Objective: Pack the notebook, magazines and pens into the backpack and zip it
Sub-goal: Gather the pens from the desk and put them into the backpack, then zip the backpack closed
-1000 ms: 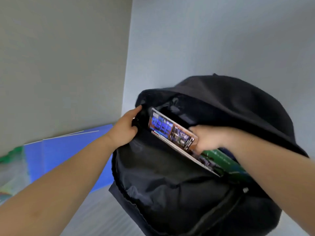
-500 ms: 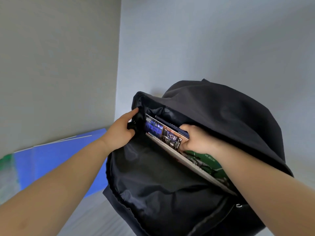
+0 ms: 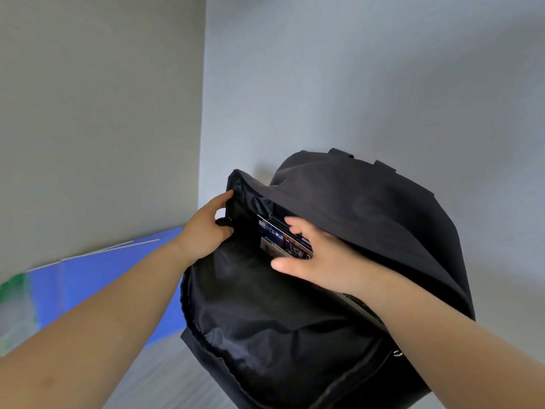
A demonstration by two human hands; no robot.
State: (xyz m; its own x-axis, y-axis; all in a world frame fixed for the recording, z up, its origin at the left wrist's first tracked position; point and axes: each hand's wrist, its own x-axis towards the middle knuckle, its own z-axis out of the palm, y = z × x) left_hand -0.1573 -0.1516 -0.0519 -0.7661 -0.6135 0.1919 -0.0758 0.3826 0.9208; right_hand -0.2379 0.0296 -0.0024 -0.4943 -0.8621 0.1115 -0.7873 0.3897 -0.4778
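Note:
A black backpack (image 3: 368,219) stands open in front of me, its dark lining facing up. My left hand (image 3: 203,231) pinches the left rim of the opening and holds it apart. A magazine (image 3: 280,240) with a dark blue cover sits deep inside the main compartment, only its top corner showing. My right hand (image 3: 318,261) rests against the magazine, fingers spread, thumb pointing left; it presses rather than grips. No notebook or pens can be seen.
Blue sheets or folders (image 3: 97,278) lie on the surface at the left, beside something green (image 3: 14,286) at the edge. Grey walls meet in a corner behind the backpack. A zipper pull (image 3: 397,353) hangs at the bag's lower right.
The magazine has slid deeper into the backpack, its green lower part now hidden. My right hand went from gripping it to lying spread against it. The view tilted upward.

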